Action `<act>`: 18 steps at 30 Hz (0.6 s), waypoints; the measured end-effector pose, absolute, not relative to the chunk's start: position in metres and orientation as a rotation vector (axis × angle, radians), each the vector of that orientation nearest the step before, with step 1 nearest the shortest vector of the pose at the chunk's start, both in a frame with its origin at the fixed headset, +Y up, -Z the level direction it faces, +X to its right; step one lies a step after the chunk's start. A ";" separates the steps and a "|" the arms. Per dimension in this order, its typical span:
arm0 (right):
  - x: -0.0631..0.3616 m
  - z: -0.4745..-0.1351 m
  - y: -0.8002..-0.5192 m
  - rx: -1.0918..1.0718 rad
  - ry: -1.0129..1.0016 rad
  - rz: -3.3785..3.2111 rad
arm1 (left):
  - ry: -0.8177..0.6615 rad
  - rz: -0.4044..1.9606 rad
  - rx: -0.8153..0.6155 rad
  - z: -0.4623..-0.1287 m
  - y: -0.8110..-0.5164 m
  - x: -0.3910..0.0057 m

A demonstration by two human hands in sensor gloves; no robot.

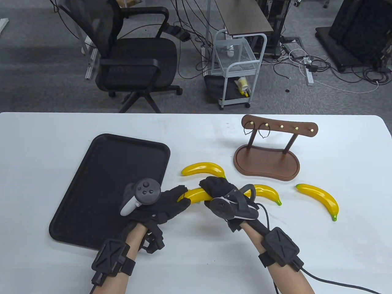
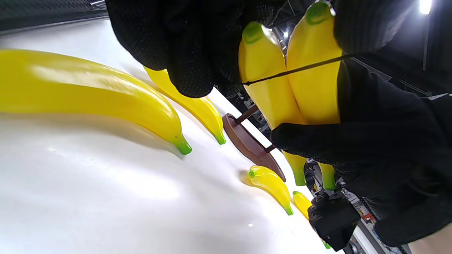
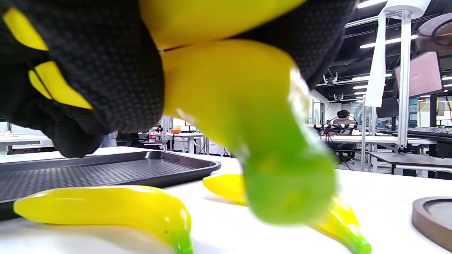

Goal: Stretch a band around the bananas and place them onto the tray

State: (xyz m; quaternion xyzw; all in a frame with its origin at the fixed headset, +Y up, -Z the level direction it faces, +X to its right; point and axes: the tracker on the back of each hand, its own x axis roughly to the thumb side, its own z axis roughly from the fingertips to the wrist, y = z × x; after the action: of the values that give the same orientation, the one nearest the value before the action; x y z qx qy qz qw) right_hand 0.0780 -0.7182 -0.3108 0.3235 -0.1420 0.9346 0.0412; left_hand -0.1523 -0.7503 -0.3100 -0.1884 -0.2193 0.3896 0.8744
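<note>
Black sensor gloves cover both hands, which meet just above the white bench [image 1: 196, 263], a little in from its near edge and close to its middle. Left hand [image 1: 162, 206]: fingers [image 1: 180, 196] curled round the stem ends of two yellow plastic bananas held side by side [image 2: 293, 81]. Right hand [image 1: 219, 188]: fingers curled over the same pair from above, near their middle. A thin black elastic band [image 2: 300, 68] runs taut across both bananas below their green tips, seen in the left wrist view; whether it passes fully round the pair cannot be told. The right wrist view shows one green tip [image 3: 289, 190] of the pair, blurred, hanging clear of the bench surface.

Black rectangular tray [image 1: 104, 183]: lies toward the left edge of the bench, just left of the hands, its floor textured. Loose banana [image 1: 203, 169]: rests on the bench just beyond the hands, between tray and stand. Second loose banana [image 1: 268, 193]: lies immediately right of the right hand, partly hidden by that hand's tracker. Third loose banana [image 1: 321, 200]: lies well toward the right edge.

Brown wooden hook stand [image 1: 266, 162]: occupies the far right part of the bench, with an oval base and a crossbar bearing brass pegs; two spare black bands [image 1: 255, 131] hang from the leftmost pegs.
</note>
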 end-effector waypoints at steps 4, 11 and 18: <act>0.073 -0.308 -0.717 1.016 -0.454 2.866 | -0.460 0.832 -0.405 -0.310 -0.750 -0.152; 0.062 -0.299 -0.716 1.074 -0.491 2.880 | -0.464 0.824 -0.420 -0.309 -0.750 -0.150; 0.055 -0.294 -0.718 1.104 -0.522 2.887 | -0.460 0.801 -0.405 -0.309 -0.750 -0.151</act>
State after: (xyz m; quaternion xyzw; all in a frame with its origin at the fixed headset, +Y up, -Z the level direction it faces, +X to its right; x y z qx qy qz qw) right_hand 0.0546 -0.7178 -0.2942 0.3521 -0.1665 0.9210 0.0037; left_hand -0.1506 -0.7498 -0.3093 -0.1942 -0.2204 0.3836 0.8755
